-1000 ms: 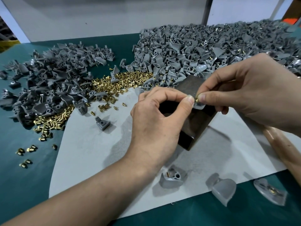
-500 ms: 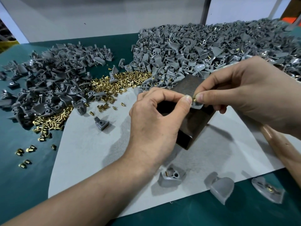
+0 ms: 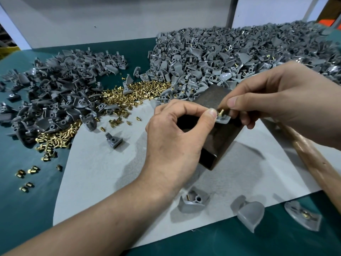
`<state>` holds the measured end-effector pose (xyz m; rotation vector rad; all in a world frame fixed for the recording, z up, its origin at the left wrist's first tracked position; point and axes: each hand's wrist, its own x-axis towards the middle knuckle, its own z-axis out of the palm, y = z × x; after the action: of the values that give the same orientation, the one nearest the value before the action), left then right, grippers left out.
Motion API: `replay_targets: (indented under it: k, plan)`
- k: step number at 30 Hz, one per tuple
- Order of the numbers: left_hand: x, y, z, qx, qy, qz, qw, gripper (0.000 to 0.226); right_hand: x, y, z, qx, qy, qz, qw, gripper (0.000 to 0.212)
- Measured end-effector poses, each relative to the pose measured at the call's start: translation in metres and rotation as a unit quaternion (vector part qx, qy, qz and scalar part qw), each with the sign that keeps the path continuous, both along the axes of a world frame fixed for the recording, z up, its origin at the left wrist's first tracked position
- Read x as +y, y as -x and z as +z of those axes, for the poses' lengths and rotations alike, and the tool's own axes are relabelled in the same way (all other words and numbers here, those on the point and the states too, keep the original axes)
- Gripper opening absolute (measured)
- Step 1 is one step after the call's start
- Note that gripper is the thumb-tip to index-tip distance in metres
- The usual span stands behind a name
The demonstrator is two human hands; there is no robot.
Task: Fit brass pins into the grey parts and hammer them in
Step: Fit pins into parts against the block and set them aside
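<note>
The fingers (image 3: 186, 109) of the left hand (image 3: 175, 139) were curled, and the thumb tip pinched one edge of a small grey part (image 3: 224, 119) that sat on top of a dark block (image 3: 219, 137). The tip of the first finger was hidden behind the thumb. A brass pin (image 3: 221, 112) stood up out of the grey part, leaning a little. The right hand (image 3: 280, 102) had its fingers curled just beside the pin. It was too hard to see if they touched the pin or the part, so I could not tell what they held. The block stood on a grey sheet (image 3: 103, 163) on the green table (image 3: 27, 209), and the hands hid much of it. A wooden handle (image 3: 313, 159) lay under the right arm, with both ends out of sight. Behind were a heap of loose pins (image 3: 132, 93), a left pile of parts (image 3: 55, 93) and a bigger back pile (image 3: 230, 58), cut off at the right edge.
</note>
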<state>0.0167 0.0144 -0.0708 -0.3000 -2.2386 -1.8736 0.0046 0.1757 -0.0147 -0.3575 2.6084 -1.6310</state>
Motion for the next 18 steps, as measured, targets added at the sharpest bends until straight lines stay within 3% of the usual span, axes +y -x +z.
replay_targets:
  k: [13, 16, 18]
  plan:
    - [0.0, 0.002, -0.003, -0.005, 0.002, 0.009, 1.0, 0.007, 0.005, 0.002, 0.004, -0.002, 0.003, 0.015, 1.0, 0.031]
    - [0.0, 0.002, -0.003, -0.01, 0.002, 0.011, 1.0, 0.007, 0.034, 0.002, 0.025, -0.005, -0.139, -0.048, 0.989, 0.048]
    - [0.0, 0.002, -0.003, -0.005, 0.026, 0.015, 1.0, 0.009, 0.054, -0.002, 0.033, -0.092, -0.296, -0.102, 0.945, 0.072]
